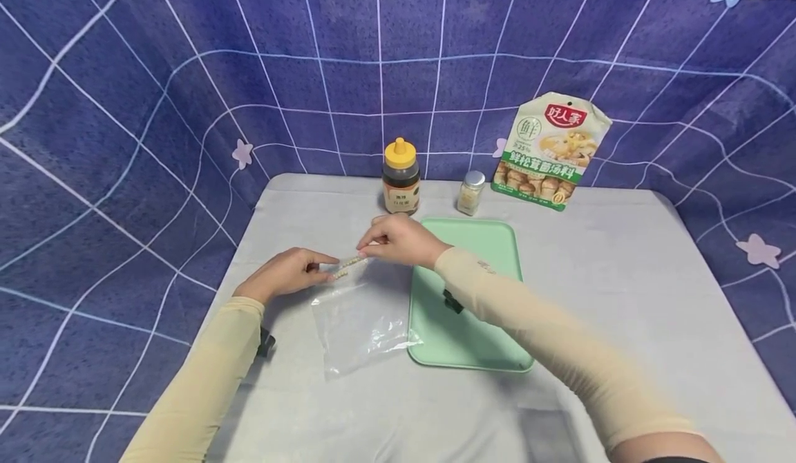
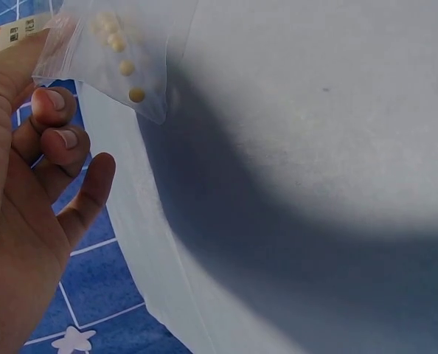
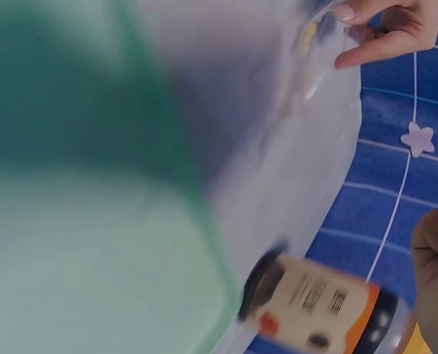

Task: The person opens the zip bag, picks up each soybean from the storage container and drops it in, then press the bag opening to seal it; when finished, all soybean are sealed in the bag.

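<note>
A small clear zip bag (image 1: pixel 349 263) holding several round yellowish beans (image 2: pixel 127 68) is between both hands, above the left part of the table. My left hand (image 1: pixel 287 273) pinches one end near the zip strip, between thumb and index finger. The other fingers curl loosely in the left wrist view. My right hand (image 1: pixel 403 239) pinches the other end with its fingertips, its forearm crossing over a green tray. A larger clear plastic bag (image 1: pixel 357 332) lies flat just below, its right edge reaching the tray. Whether the two bags touch, I cannot tell.
The green tray (image 1: pixel 429 345) lies at the middle of the white table (image 1: pixel 622 297). Behind it stand a yellow-capped bottle (image 1: pixel 401 186), a small silver-lidded jar (image 1: pixel 470 193) and an upright food pouch (image 1: pixel 550 152). A blue gridded cloth (image 1: pixel 348 83) hangs at the back and sides.
</note>
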Demonstrator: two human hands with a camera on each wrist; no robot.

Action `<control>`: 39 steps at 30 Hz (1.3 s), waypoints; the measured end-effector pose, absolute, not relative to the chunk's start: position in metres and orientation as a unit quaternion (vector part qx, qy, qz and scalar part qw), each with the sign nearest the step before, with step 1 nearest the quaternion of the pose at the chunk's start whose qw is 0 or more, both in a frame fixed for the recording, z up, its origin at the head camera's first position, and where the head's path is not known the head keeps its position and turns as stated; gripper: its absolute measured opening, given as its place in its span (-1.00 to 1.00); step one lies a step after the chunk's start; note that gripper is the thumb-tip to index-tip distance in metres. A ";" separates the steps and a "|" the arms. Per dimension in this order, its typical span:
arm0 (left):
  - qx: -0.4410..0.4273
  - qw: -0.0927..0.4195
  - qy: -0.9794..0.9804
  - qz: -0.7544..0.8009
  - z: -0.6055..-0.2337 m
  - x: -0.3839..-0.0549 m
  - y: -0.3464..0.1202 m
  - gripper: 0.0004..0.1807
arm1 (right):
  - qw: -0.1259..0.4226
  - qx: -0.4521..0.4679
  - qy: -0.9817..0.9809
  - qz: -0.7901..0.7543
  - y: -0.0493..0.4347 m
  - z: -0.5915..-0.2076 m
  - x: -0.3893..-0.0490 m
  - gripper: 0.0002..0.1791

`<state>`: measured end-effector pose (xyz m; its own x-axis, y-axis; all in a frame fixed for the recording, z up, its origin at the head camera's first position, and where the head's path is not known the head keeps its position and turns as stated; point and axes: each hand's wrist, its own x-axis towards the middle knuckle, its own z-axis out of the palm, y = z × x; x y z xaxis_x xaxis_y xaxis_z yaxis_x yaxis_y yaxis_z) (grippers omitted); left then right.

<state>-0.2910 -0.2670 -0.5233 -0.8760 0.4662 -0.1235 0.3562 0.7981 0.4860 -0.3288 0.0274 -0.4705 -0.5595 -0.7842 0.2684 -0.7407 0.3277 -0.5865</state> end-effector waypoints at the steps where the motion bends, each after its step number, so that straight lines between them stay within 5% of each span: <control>1: 0.219 0.120 0.940 0.232 -0.523 -0.291 -0.266 -0.55 | 0.030 -0.469 0.815 -0.339 0.040 -0.473 -0.327 -0.81; 12: 0.209 0.121 0.943 0.231 -0.532 -0.288 -0.270 -0.55 | 0.069 -0.403 0.842 -0.351 0.198 -0.508 -0.276 -0.86; 18: 0.211 0.127 0.942 0.226 -0.536 -0.291 -0.264 -0.55 | 0.147 -0.386 0.841 -0.351 0.270 -0.531 -0.226 -0.82; 24: 0.217 0.125 0.942 0.224 -0.534 -0.292 -0.260 -0.55 | 0.186 -0.374 0.841 -0.343 0.291 -0.544 -0.196 -0.85; 39: 0.224 0.117 0.940 0.231 -0.533 -0.289 -0.267 -0.53 | 0.126 -0.456 0.848 -0.238 0.277 -0.548 -0.199 -0.90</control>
<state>-0.2892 -0.2666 -0.5334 -0.8724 0.4749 -0.1160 0.3670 0.7930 0.4862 -0.1986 0.2766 -0.5480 -0.5525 -0.8335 0.0035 -0.7141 0.4711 -0.5178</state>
